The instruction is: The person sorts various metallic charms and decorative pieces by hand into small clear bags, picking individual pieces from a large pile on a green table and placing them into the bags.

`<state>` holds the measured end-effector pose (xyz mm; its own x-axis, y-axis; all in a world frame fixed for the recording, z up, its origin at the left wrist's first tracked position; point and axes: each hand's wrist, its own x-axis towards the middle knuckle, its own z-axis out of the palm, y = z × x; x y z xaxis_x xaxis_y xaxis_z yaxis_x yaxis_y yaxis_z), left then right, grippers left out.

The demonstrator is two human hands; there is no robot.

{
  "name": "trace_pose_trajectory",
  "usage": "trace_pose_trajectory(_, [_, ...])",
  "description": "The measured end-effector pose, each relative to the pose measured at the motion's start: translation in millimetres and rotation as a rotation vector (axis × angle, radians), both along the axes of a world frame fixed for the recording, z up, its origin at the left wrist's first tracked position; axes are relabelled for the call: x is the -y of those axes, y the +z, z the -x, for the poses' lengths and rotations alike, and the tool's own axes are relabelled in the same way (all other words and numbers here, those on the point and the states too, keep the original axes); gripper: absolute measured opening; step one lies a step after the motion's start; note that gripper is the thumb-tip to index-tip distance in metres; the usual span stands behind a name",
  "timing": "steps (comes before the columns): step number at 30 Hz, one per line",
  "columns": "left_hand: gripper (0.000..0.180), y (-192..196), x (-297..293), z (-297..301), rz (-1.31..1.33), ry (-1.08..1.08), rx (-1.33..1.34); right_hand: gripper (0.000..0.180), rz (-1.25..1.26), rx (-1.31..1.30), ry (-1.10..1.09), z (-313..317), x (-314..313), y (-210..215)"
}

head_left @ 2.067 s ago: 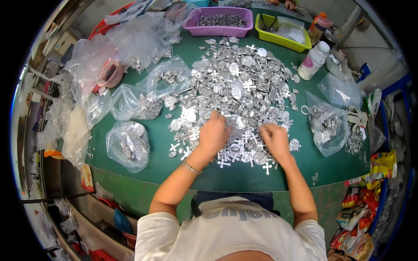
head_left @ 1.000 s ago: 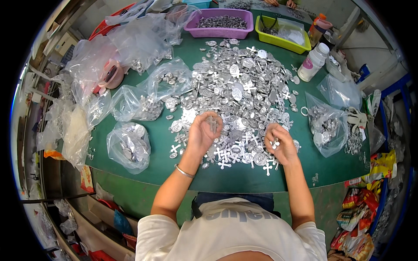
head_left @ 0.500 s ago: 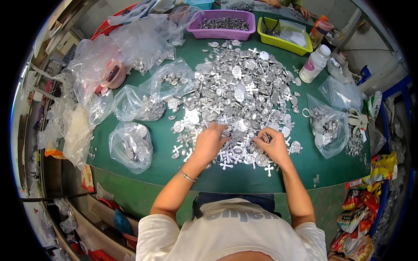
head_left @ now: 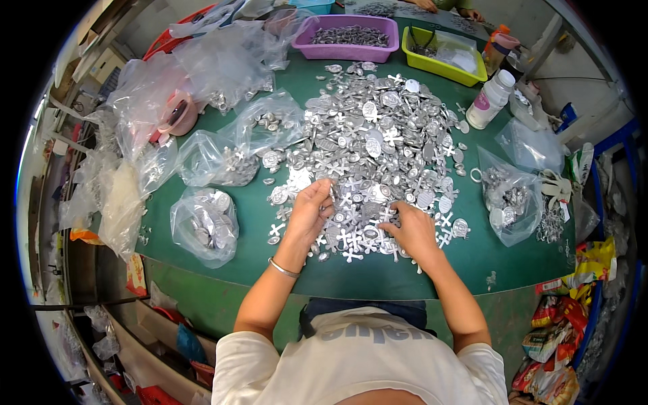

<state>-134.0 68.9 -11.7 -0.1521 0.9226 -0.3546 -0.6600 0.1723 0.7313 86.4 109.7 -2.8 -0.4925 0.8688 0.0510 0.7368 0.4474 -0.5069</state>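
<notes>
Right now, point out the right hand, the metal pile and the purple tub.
Right hand [head_left: 416, 231]: head view, back of the hand.
Metal pile [head_left: 372, 147]: head view, middle of the heap.
Purple tub [head_left: 345, 54]: head view, front wall.

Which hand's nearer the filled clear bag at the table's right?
Right. The right hand is over the metal pile, left of the clear bag; the left hand is farther left.

Grn flr [head_left: 209, 300], gry wall [head_left: 582, 62].
</notes>
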Motion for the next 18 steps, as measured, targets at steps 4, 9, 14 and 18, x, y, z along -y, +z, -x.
trace_pose_trajectory(4, [0.02,6,4,-3,0.033,0.052,0.328,0.026,-0.102,0.067,0.026,7,6,3])
trace_pose_trajectory(9, [0.021,1,7,-5,-0.004,0.002,0.438,0.013,0.134,-0.418,-0.046,0,-2,-8])
trace_pose_trajectory(14, [0.02,8,12,-8,-0.028,-0.063,0.788,0.011,0.454,-0.817,-0.132,-8,-11,-10])
trace_pose_trajectory(18, [0.022,10,16,-11,-0.105,-0.065,0.907,0.018,0.182,-0.261,-0.045,-5,-8,5])
